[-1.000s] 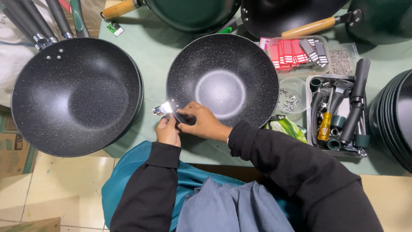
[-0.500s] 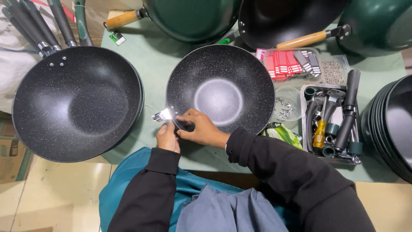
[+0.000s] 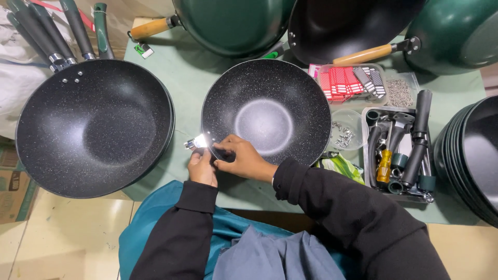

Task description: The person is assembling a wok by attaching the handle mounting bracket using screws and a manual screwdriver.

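Right, both hands are working at the near rim of the middle pan [image 3: 267,111], sitting on the green worktop [image 3: 192,78]. Left hand [image 3: 202,167] is pinching a shiny metal bracket [image 3: 199,141] against the rim. Right hand [image 3: 243,158] is closing its fingers on the same spot; can't tell what it's holding. Bigger pan [image 3: 93,127] is lying just left, parts tray [image 3: 397,150] right.

Green pans [image 3: 233,23] cut off at top edge, bright bracket [image 3: 199,141] washed out by glare
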